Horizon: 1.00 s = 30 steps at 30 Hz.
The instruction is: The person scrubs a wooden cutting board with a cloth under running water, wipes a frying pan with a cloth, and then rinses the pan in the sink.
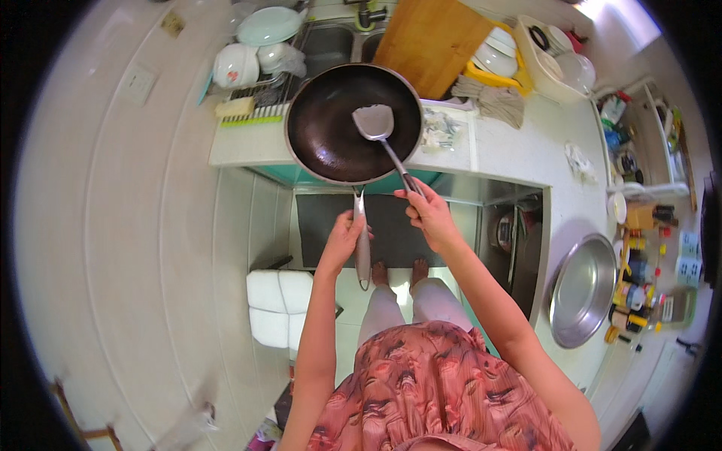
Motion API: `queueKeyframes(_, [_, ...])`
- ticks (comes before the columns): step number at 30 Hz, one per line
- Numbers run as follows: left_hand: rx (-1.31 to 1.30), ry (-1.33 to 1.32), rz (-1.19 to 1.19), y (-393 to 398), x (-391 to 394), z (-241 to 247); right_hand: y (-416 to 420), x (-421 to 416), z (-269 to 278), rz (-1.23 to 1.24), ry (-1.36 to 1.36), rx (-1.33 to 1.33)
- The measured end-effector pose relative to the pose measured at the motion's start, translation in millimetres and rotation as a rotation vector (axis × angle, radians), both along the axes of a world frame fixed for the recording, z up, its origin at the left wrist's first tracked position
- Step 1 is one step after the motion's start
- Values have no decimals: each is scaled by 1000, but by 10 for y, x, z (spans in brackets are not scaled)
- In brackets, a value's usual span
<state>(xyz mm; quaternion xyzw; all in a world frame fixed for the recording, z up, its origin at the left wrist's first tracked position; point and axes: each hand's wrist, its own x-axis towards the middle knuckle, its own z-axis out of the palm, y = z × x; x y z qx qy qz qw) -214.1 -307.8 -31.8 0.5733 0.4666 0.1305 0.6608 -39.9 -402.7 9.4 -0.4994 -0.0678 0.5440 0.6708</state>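
Observation:
My left hand grips the long handle of a dark wok. The wok is in front of me, overlapping the counter's front edge and part of the sink; whether it rests on the counter I cannot tell. In my right hand is a metal wok spatula, held by its dark grip. The spatula's broad blade lies over the wok's inside; whether it touches the metal cannot be told. No food shows in the wok.
Behind the wok are a double sink, a faucet and a leaning wooden cutting board. A dish rack with bowls stands left. On the right counter are a grey cloth, a steel basin and several bottles.

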Motion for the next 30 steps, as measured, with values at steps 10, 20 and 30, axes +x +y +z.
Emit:
queueKeyframes(10, [-302,-282,47,-183,847,391,-62,-181,146,-37,-585,-96])
queueKeyframes(20, [-259,-222,382,-155,1133,402,-91,818,-419,-85,-1181,-233])
queueKeyframes(30, [-159,-105,412,-255,1237,496,474,1612,-1128,175,-1814,-86])
